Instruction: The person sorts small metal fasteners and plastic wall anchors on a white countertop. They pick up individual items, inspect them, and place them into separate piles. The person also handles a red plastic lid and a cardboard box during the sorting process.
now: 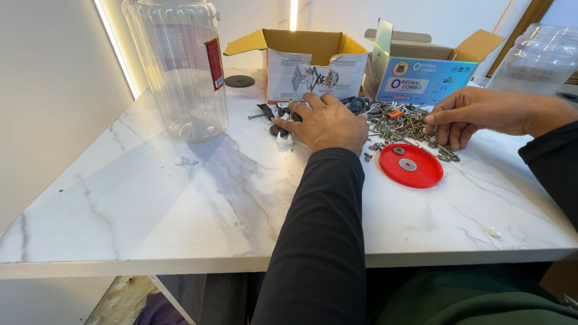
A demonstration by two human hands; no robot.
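Observation:
My left hand (328,123) rests palm down on the marble table (180,198), fingers spread over a small heap of black and white hardware parts (280,117). My right hand (472,114) reaches in from the right, its fingertips touching a pile of metal hooks and screws (400,123). A red round lid (411,165) lies flat just in front of the pile, with two washers on it. Whether either hand pinches a piece is hidden by the fingers.
A tall clear plastic jar (180,66) stands at the back left, a dark lid (239,80) behind it. Two open cardboard boxes (313,60) (421,72) stand at the back. Another clear jar (539,57) is at far right. The table's front edge is close.

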